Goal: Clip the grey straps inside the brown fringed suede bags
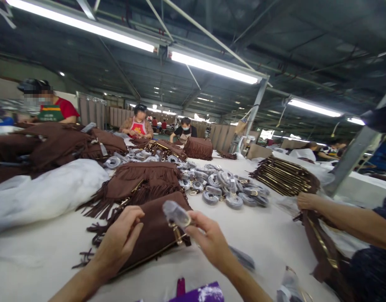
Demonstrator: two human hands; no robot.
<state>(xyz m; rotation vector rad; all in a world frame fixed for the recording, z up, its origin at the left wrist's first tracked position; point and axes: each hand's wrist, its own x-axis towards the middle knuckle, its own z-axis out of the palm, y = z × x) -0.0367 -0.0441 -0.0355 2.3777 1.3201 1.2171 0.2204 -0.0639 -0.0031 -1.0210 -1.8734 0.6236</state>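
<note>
My right hand [208,241] pinches a bag strap wrapped in clear plastic [176,213], with a gold clasp [177,235] hanging below. It is raised over a dark brown fringed bag [158,224] that lies on the white table with a gold zip along its near edge. My left hand [122,235] is by the left part of this bag, fingers loosely bent, thumb apart and nothing visible between them. Another plastic-wrapped piece [242,258] lies partly behind my right forearm. Further brown fringed bags [145,174] are stacked just beyond.
Coiled straps in plastic [224,184] form a pile mid-table. Brown bags with gold zips [282,174] are stacked at right, near a co-worker's hand [309,202] on a brown bag. White plastic sheeting [54,193] lies left. A purple item [199,293] is at the near edge.
</note>
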